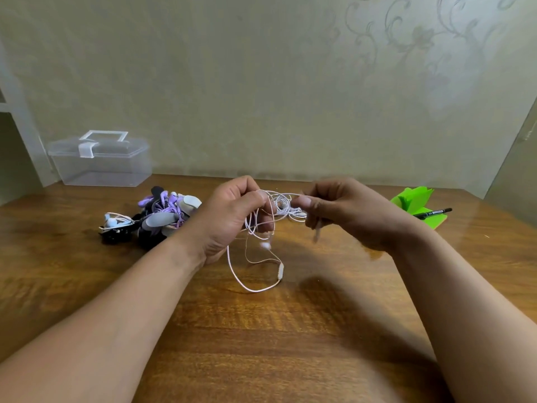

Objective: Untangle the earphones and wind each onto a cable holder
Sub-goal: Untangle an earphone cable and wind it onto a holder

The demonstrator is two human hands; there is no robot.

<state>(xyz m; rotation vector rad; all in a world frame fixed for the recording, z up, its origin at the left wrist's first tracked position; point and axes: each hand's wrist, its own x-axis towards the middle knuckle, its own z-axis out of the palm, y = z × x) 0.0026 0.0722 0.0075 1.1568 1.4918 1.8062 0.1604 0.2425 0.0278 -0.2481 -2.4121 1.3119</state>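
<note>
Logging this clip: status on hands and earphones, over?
Left hand and right hand pinch the white earphones, tangle between them. Loose loop hangs toward table. Other earphone pile left, nothing blocking.

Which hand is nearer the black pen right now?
Right. The right hand is left of the black pen, not touching it, pinching the white earphone cable. The left hand grips the same cable farther left, close to the earphone pile.

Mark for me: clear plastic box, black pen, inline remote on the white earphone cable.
clear plastic box (101, 170), head view, on its front wall.
black pen (433, 212), head view, mid-barrel.
inline remote (280, 271), head view, middle of its body.
</note>
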